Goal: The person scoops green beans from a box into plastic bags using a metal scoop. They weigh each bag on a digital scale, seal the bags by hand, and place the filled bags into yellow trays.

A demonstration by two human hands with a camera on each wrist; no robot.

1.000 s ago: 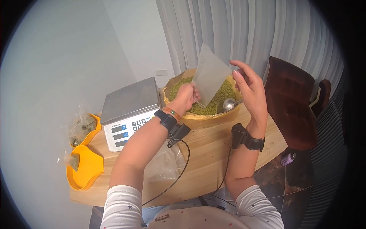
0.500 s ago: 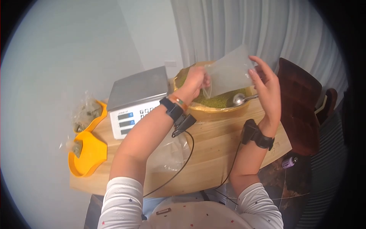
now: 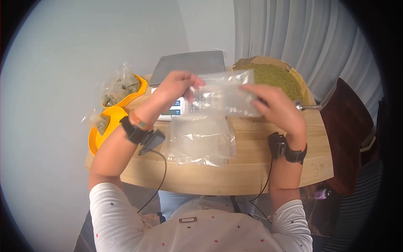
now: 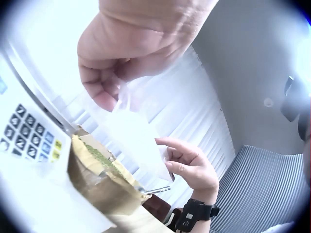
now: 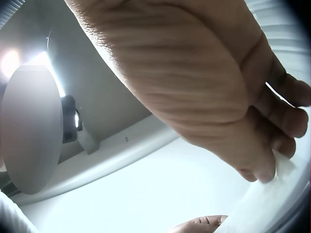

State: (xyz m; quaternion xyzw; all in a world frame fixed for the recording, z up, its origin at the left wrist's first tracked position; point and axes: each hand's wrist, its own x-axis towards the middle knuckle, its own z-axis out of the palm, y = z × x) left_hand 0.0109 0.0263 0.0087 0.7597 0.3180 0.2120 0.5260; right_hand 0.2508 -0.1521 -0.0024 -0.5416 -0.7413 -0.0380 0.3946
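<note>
A clear plastic bag (image 3: 240,94) is stretched in the air between both hands, in front of the scale. My left hand (image 3: 178,86) pinches one end of it; in the left wrist view the left fingers (image 4: 104,87) are curled on the gathered film. At the other end, the thumb and fingertips of my right hand (image 3: 277,105) pinch the bag, as the right wrist view shows at the film's edge (image 5: 286,167). Below the held bag, a stack of flat clear bags (image 3: 201,140) lies on the wooden table (image 3: 256,168).
The scale (image 3: 189,63) stands behind the hands, its keypad partly covered by film. At the back right sits a paper-lined container of small green beans (image 3: 273,80), with a metal ladle (image 3: 300,105) at its rim. Yellow trays (image 3: 94,138) with filled bags (image 3: 100,125) are at left.
Both hands have brought the bag from over the green beans leftward and nearer, to above the flat bags. The head view has turned right, and the right hand now pinches the bag.
</note>
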